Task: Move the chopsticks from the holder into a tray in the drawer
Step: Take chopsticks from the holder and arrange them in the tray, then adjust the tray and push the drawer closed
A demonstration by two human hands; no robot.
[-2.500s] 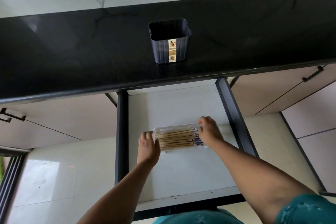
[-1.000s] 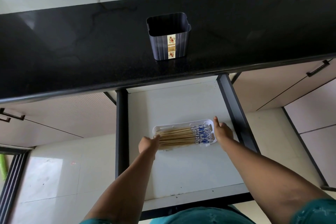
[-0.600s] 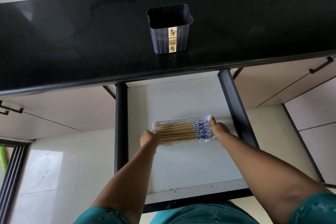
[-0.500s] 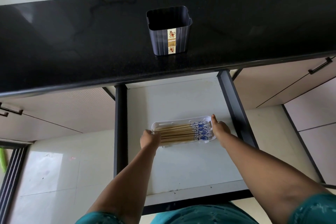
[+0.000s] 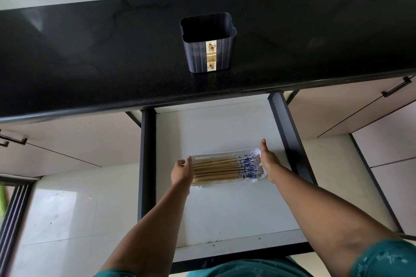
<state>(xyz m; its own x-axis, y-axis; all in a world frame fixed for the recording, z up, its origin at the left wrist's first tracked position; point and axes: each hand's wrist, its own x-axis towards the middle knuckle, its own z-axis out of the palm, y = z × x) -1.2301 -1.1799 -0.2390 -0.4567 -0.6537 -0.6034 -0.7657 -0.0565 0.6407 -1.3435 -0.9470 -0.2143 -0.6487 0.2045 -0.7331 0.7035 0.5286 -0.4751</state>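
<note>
Head view: a pulled-out drawer (image 5: pixel 225 209) with a pale floor and dark side rails is seen below a black counter (image 5: pixel 90 63). A white tray (image 5: pixel 225 154) lies crosswise on the drawer floor, toward the middle. The chopsticks (image 5: pixel 222 170) are laid flat in the tray as one bundle, side by side, their plain wooden ends to the left and their blue-and-white patterned ends to the right.

The left hand (image 5: pixel 182 172) is placed at the tray's left end, its fingers curled loosely over the rim and against the wooden tips; whether anything is actually gripped cannot be told. The right hand (image 5: pixel 267 161) is held flat and open, fingers straight and pointing away from the body, its edge set against the tray's right end beside the patterned tips.

A dark ribbed holder (image 5: pixel 209 46) with a gold label stands upright on the counter, straight behind the drawer and well apart from the tray. No chopsticks are seen inside it. Teal sleeves are visible at the bottom edge.
</note>
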